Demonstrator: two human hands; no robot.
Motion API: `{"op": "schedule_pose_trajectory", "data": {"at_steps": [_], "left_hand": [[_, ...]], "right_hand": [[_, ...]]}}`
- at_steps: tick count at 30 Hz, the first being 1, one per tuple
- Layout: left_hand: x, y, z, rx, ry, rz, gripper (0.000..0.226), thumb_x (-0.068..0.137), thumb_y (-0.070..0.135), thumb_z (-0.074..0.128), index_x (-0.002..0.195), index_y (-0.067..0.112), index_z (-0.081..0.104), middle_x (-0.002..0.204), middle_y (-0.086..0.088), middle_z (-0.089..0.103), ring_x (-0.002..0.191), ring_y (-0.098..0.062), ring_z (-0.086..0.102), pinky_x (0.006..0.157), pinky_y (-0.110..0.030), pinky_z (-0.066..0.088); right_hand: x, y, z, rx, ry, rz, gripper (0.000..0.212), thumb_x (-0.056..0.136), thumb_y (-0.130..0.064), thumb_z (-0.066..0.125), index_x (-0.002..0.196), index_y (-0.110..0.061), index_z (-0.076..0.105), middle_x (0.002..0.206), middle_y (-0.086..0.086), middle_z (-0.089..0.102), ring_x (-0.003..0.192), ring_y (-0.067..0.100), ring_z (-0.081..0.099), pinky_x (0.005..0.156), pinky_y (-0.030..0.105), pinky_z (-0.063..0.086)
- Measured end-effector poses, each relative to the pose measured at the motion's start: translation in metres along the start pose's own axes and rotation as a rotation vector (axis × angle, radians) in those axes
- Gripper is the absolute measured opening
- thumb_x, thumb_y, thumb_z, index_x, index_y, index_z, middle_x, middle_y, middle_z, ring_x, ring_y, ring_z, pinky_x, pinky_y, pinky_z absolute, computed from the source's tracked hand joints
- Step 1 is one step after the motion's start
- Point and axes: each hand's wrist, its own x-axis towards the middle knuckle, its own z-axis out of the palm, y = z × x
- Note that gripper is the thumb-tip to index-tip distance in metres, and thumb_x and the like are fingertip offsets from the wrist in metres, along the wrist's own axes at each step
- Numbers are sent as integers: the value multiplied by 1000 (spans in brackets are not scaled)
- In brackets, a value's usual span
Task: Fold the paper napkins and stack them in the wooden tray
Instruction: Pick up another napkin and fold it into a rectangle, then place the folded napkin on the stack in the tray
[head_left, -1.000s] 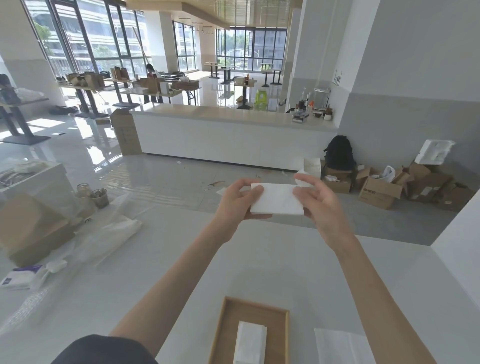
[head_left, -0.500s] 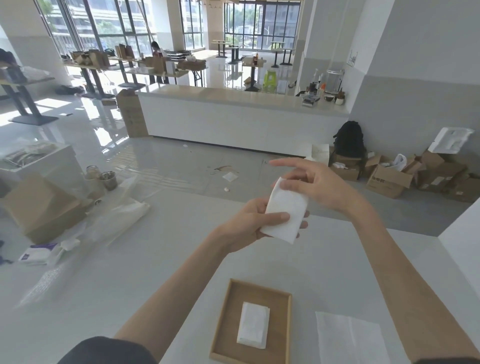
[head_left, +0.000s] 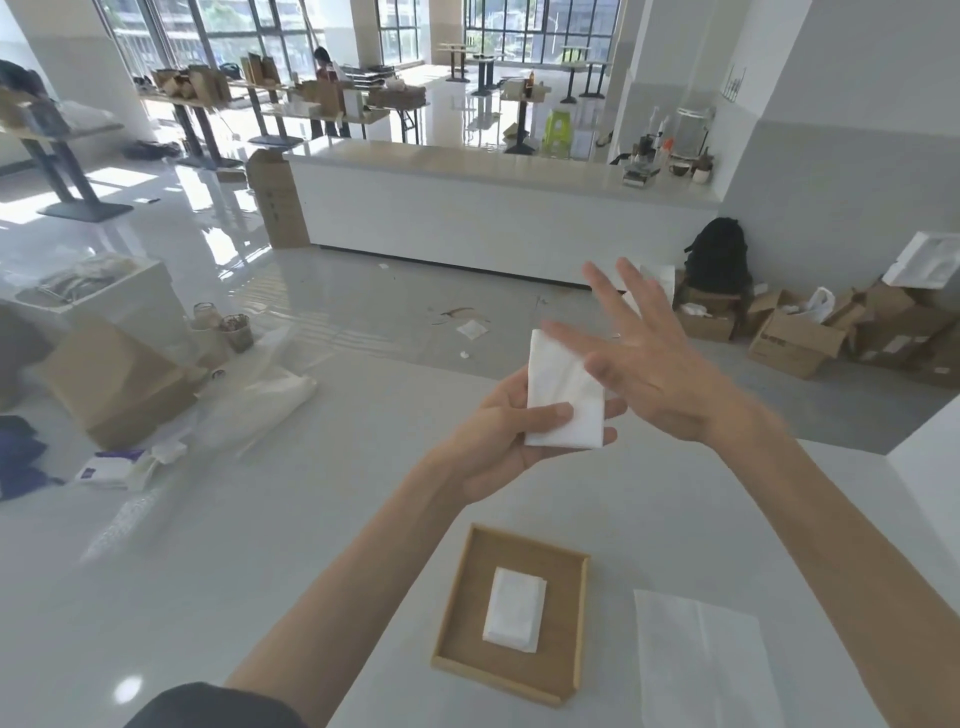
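Note:
My left hand (head_left: 498, 441) holds a folded white napkin (head_left: 558, 400) above the table, thumb across its front and fingers behind it. My right hand (head_left: 649, 364) is spread flat with straight fingers, its thumb side against the napkin's upper right part. Below, near the table's front, lies the wooden tray (head_left: 462, 613) with a small stack of folded napkins (head_left: 514, 616) inside. An unfolded napkin (head_left: 701, 660) lies flat on the table to the right of the tray.
At the table's left lie a napkin pack (head_left: 106, 467), clear plastic wrapping (head_left: 249, 405), a cardboard box (head_left: 114, 384) and two small jars (head_left: 223, 327). Beyond the table's far edge (head_left: 415, 364) is open floor, a white counter (head_left: 498, 208) and cardboard boxes (head_left: 795, 338).
The napkin went from being held wide between both hands to a narrower fold in my left hand. My right hand let go and opened flat against it. The view tilted down toward the tray.

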Motion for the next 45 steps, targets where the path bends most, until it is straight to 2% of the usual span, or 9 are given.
{"op": "schedule_pose_trajectory", "data": {"at_steps": [7, 12, 15, 19, 27, 31, 35, 39, 45], "left_hand": [[-7, 2, 1, 66, 47, -35, 43, 94, -4, 61, 135, 11, 58, 129, -17, 66, 120, -36, 64, 99, -48, 53], [-6, 7, -6, 0, 9, -22, 60, 95, -16, 52, 149, 8, 42, 150, -25, 48, 131, -50, 52, 105, -57, 48], [-8, 2, -17, 22, 82, -22, 61, 96, -15, 51, 150, 10, 40, 151, -25, 46, 130, -52, 52, 103, -56, 49], [-17, -20, -37, 158, 148, -101, 63, 99, -11, 48, 151, 23, 38, 146, -22, 53, 126, -48, 57, 106, -60, 47], [-58, -130, -95, 548, 574, -425, 16, 105, 22, 51, 113, 23, 65, 115, -5, 72, 98, -14, 73, 90, -43, 60], [-80, -194, -129, 678, 695, -536, 21, 102, 10, 54, 121, 12, 62, 113, -18, 68, 101, -31, 69, 84, -49, 60], [-87, -239, -155, 820, 642, -582, 56, 97, 2, 52, 143, 33, 41, 110, -10, 64, 91, -23, 64, 78, -39, 60], [-93, -274, -184, 1038, 487, -690, 55, 97, 2, 51, 141, 34, 48, 112, 3, 51, 76, 1, 52, 78, -11, 43], [-94, -303, -208, 1188, 376, -804, 55, 101, 12, 47, 150, 33, 35, 130, 9, 43, 88, -10, 59, 89, -35, 52]], "right_hand": [[-6, -14, 15, -109, -65, -203, 60, 100, -67, 7, 152, -51, 32, 172, -5, -8, 155, 23, -23, 123, 45, -17], [2, -7, 27, 44, 112, 150, 67, 98, -70, 7, 159, -44, 16, 172, -2, -7, 156, 20, -17, 124, 44, -10], [-2, -12, 51, 534, 170, 414, 63, 101, -56, 44, 158, -35, 26, 160, 1, 38, 150, 18, 28, 122, 38, 22], [-20, -21, 96, 1070, 128, 651, 42, 99, -26, 65, 139, -26, 52, 107, 1, 76, 95, 16, 75, 82, 28, 59], [-84, -20, 235, 1092, 169, 960, 59, 98, -16, 64, 148, -35, 40, 105, 11, 71, 95, 25, 72, 78, 38, 63], [-116, -18, 298, 1081, 112, 1062, 68, 98, -8, 62, 155, -32, 33, 106, 19, 69, 98, 35, 68, 74, 26, 58], [-135, -13, 342, 1053, 26, 1069, 65, 98, -1, 58, 147, -40, 39, 105, 9, 70, 94, 25, 68, 84, 32, 55], [-143, -8, 376, 937, -77, 1076, 44, 97, 0, 58, 120, -38, 60, 112, 0, 67, 90, 10, 61, 81, 21, 49], [-153, 5, 417, 787, -201, 1086, 36, 97, -1, 58, 129, -17, 63, 117, -2, 62, 90, 3, 57, 80, 6, 42]]}}
